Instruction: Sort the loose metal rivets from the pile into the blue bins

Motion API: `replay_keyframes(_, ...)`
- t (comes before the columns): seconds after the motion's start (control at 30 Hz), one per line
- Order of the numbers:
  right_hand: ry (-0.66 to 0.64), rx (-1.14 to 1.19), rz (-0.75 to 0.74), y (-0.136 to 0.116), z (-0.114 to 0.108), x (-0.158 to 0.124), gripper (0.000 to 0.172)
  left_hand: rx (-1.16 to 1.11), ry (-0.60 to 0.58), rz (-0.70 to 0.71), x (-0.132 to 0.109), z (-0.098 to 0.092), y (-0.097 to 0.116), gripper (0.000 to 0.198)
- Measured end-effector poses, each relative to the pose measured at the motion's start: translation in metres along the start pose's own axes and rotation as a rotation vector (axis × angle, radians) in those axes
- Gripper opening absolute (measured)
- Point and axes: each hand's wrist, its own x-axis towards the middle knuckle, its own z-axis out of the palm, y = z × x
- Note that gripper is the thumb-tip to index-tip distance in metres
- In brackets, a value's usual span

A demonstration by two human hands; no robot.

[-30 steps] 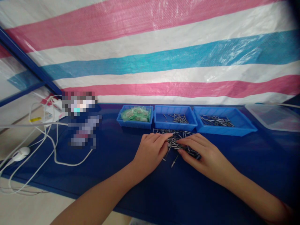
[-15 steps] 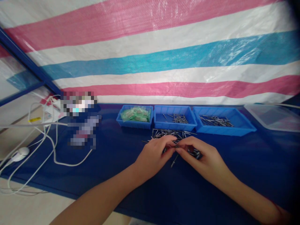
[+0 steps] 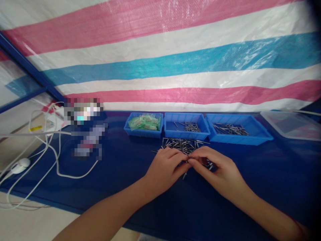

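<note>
My left hand (image 3: 165,169) and my right hand (image 3: 217,167) meet fingertip to fingertip over a pile of metal blind rivets (image 3: 179,144) on the blue table. Both are closed in a pinch of thumb and forefinger. Whatever lies between the fingertips is too small and too hidden to make out. Part of the pile shows through the gap under my right hand. One loose rivet (image 3: 185,175) pokes out below my left thumb.
Behind the pile stand a blue bin with green packets (image 3: 144,122), a middle bin (image 3: 187,134) and a right bin (image 3: 240,139), both with rivets. A clear plastic lid (image 3: 291,125) lies far right. White cables (image 3: 59,167) and pixelated items occupy the left.
The fingertips of both hands have drawn closer together, and the small dark bit seen between them is now covered. My left fingers have lowered slightly. The bins and pile look unchanged.
</note>
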Motion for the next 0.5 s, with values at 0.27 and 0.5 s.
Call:
replay_keyframes(0.27, 0.001, 0.011, -0.023, -0.002, -0.003, 0.001, 0.007, -0.042, 0.023, -0.012, 0.001, -0.002, 0.003, 0.016)
replay_keyframes(0.5, -0.075, -0.044, -0.002, 0.005, -0.011, 0.005, 0.009, -0.108, 0.119, -0.064, 0.001, -0.002, 0.002, 0.020)
